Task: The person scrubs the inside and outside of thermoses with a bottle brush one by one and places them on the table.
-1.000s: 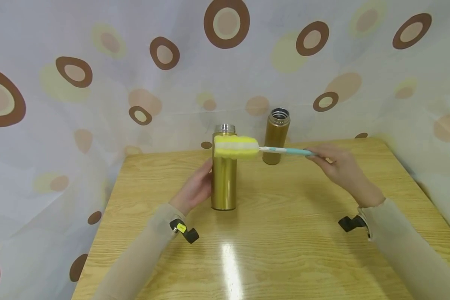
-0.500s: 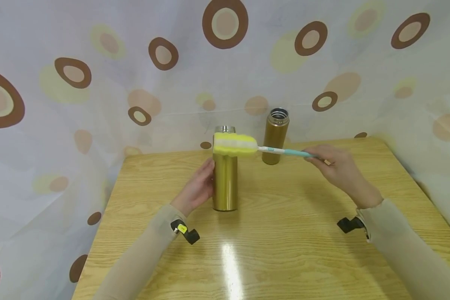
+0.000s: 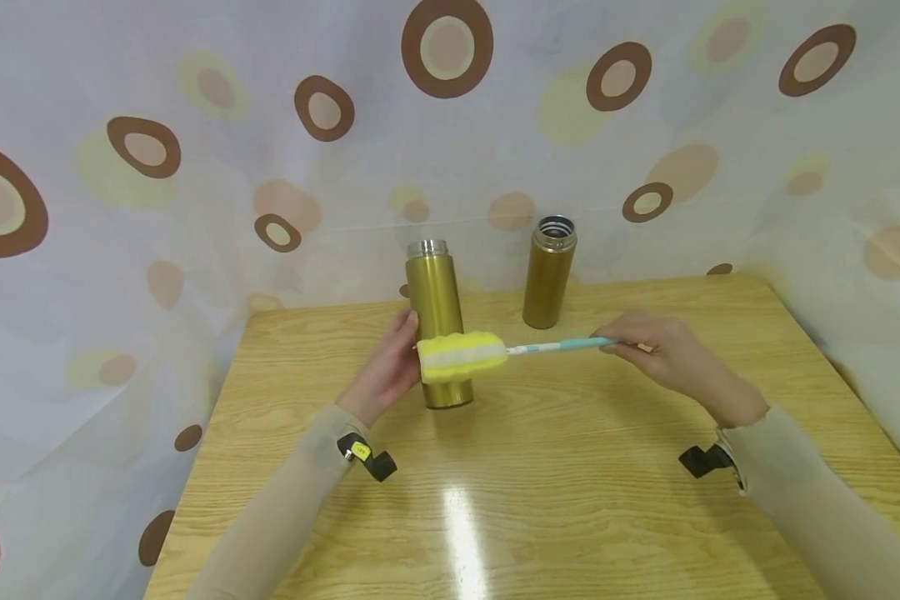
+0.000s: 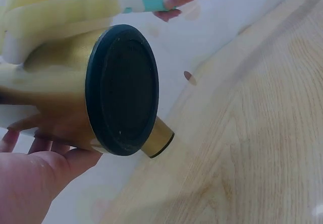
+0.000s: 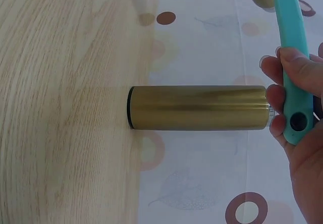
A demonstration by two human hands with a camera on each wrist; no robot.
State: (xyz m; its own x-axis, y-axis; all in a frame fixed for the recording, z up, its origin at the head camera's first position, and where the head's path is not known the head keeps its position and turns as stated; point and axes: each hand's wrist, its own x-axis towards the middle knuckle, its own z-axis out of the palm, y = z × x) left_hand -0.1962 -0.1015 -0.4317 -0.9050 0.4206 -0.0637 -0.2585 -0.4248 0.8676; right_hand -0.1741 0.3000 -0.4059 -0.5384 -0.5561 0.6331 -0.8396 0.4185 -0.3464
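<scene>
My left hand (image 3: 386,371) grips a gold flask (image 3: 435,292) with an uncapped silver neck. The flask leans, top to the left, and its dark underside (image 4: 126,93) shows whole in the left wrist view, lifted off the table. My right hand (image 3: 667,362) holds a bottle brush by its turquoise handle (image 5: 293,32), thumb on one side and fingers on the other. Across the lower half of the flask lies the brush's yellow and white sponge head (image 3: 461,357), against its outer wall in the left wrist view.
Behind and to the right stands a second, shorter-looking gold flask (image 3: 547,283), upright and uncapped, near the back edge of the wooden table (image 3: 570,492). A white cloth with brown and yellow circles (image 3: 450,167) hangs close behind and along both sides.
The sponge head has slid from the flask's upper part down to its lower half, my right hand lowering with it. The flask has gone from upright to leaning left.
</scene>
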